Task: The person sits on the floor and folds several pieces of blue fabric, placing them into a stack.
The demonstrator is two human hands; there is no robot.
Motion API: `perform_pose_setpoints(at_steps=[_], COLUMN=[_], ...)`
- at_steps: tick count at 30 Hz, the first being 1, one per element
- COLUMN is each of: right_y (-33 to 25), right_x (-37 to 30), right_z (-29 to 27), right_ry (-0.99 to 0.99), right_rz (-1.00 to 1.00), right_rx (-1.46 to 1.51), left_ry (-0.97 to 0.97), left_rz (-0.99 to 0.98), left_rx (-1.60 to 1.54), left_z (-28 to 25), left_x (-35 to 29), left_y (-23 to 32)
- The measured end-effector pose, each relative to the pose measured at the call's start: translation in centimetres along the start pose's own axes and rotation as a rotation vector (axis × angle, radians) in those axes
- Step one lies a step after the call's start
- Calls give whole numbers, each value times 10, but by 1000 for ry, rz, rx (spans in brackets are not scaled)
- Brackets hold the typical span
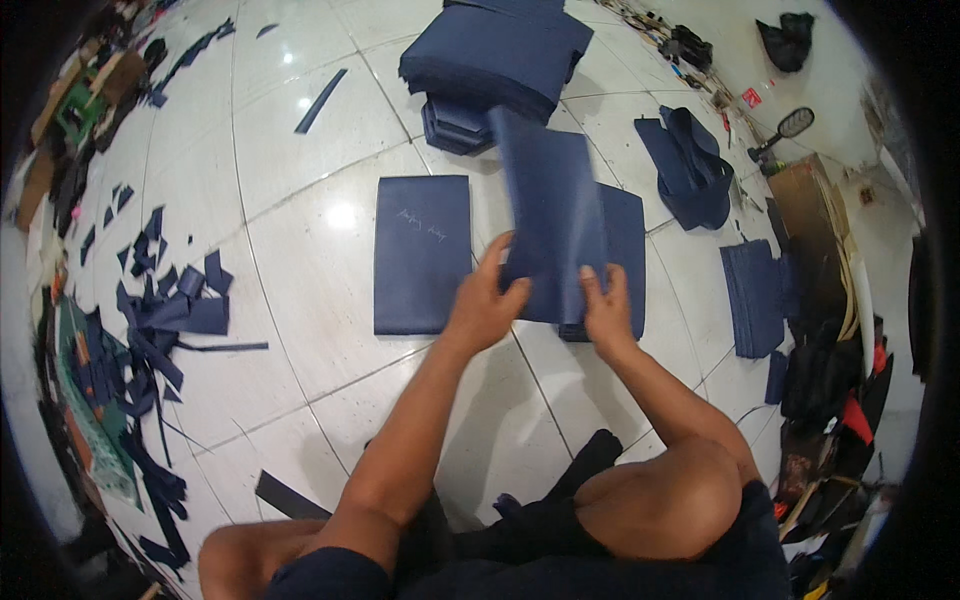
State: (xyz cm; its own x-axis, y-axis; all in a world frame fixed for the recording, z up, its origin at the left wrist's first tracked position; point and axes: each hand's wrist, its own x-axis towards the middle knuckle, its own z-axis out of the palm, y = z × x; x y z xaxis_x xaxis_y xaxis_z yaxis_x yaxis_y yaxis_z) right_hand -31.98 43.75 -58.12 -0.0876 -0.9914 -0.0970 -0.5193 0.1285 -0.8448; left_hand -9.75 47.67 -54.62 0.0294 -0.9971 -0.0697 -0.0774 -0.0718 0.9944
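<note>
A dark blue sheet (552,215), its surface like fabric or leatherette, is held up between my two hands. My left hand (488,300) pinches its lower left edge, and my right hand (606,305) grips its lower right corner with the thumb on top. Partly hidden beneath the raised sheet, a flat blue piece (625,245) lies on the floor. To the left of my left hand rests a rectangular blue panel (420,260) with pale handwriting near its top.
A tall stack of blue pieces (490,60) stands at the far middle. Looped blue strips (690,170) and a smaller pile (752,298) lie to the right. Blue scraps (185,305) are scattered at left. Clutter and a cardboard box (805,215) line the right wall.
</note>
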Motion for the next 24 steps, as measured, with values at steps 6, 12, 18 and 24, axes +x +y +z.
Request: perform_pose_setpoints(at_steps=[6, 12, 18, 24], right_y=[-40, -38, -15, -9], right_x=[-27, -45, -20, -12], right_z=[98, 140, 151, 139], right_ry=[-87, -297, -586, -669], right_rz=[-141, 78, 172, 166], right_rx=[103, 105, -44, -53], left_ry=[151, 183, 186, 207], left_rz=[42, -237, -449, -547], left_rx=[-11, -188, -275, 195], left_z=[-89, -124, -140, -140], left_x=[-23, -49, -44, -31], left_y=[-66, -69, -116, -117])
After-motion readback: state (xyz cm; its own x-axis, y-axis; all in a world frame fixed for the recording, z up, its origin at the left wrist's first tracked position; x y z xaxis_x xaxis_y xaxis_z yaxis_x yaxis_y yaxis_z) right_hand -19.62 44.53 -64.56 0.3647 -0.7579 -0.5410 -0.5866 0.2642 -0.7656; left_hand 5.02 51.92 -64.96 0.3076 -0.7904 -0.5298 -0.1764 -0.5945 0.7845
